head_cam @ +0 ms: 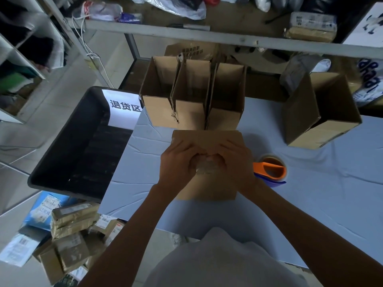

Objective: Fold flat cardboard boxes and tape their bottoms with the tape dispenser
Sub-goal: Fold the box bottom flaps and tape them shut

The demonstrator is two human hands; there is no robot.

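Pressing down on a cardboard box (207, 139), the person works at the near middle of the blue-covered table (310, 193), just in front of their body. The left hand (176, 164) and right hand (236, 160) meet over a shiny strip of tape (206, 169), fingers bent inward. Whether they pinch the tape or only flatten it, I cannot tell.

From where I stand, the risk looks like this: if the flaps underneath gape, the tape would bridge the gap or wrinkle, and the bottom would be weak. A hard push could also slide the box on the cloth, or knock the right wrist into the tape dispenser (271, 169) lying just beside it.

I judge the box's bottom faces up and its opening faces the table. The upturned face looks nearly square, so its long axis is unclear; the tape seems to run away from the person.

Beyond it stands a row of open boxes (192, 108), with another open box (306, 129) to the right and a black bin (68, 141) to the left.
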